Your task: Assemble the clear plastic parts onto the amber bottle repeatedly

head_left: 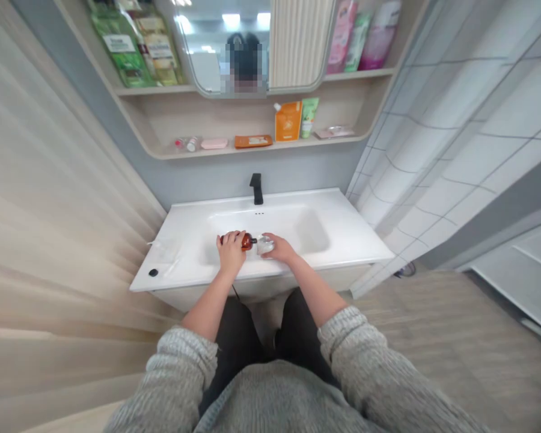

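Over the white sink (313,231), my left hand (231,249) is wrapped round a brown bottle (247,242) tipped on its side. The bottle's dark narrow neck points right, toward a small clear container (264,245). My right hand (279,247) holds that container close to the bottle's mouth. Whether the two touch, and whether any liquid is passing between them, I cannot make out. Behind both hands a black faucet (256,189) stands at the back of the basin.
A black round cap (153,273) lies on the counter's left end, near a clear plastic item (165,249). Above, the shelf (207,114) carries an orange pouch (288,121), a green tube (309,118) and small items. Curtains hang at both sides.
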`<action>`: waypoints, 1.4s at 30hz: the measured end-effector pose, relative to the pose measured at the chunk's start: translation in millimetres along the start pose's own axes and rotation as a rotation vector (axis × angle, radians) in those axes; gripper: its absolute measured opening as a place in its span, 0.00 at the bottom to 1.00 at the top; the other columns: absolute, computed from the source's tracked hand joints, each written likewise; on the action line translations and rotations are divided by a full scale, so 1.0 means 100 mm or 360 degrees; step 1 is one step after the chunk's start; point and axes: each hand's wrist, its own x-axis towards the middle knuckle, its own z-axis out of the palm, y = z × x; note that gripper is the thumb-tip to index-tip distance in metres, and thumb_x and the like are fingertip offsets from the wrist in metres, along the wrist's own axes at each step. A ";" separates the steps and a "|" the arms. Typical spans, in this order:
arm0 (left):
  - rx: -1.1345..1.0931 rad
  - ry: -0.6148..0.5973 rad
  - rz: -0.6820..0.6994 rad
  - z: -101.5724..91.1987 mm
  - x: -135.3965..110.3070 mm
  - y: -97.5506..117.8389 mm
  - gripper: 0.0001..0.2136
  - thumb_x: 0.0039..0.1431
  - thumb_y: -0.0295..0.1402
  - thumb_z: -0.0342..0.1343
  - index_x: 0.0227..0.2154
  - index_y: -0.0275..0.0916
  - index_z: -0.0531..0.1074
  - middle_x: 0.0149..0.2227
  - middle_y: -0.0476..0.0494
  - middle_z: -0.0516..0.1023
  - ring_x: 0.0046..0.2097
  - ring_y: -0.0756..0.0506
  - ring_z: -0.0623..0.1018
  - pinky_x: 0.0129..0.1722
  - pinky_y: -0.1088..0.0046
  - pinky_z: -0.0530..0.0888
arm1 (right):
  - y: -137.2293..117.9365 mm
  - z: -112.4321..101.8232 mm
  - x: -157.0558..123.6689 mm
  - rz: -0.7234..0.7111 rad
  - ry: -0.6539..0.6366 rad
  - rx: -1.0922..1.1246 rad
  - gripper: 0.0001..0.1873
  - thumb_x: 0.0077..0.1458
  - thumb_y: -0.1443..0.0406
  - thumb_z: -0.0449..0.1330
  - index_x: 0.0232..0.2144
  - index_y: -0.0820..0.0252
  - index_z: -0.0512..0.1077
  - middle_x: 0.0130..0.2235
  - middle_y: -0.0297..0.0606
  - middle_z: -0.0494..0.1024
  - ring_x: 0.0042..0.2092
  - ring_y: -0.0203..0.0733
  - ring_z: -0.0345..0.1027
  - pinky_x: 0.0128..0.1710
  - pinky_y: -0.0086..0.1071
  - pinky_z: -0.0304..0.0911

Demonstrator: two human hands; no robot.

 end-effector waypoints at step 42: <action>0.0018 0.0022 0.0037 0.02 -0.01 -0.02 0.29 0.64 0.24 0.55 0.67 0.47 0.75 0.67 0.34 0.79 0.69 0.32 0.73 0.79 0.36 0.49 | 0.03 0.02 0.03 0.0008 -0.0012 -0.0073 0.52 0.39 0.64 0.84 0.67 0.49 0.75 0.59 0.41 0.85 0.59 0.57 0.80 0.65 0.48 0.71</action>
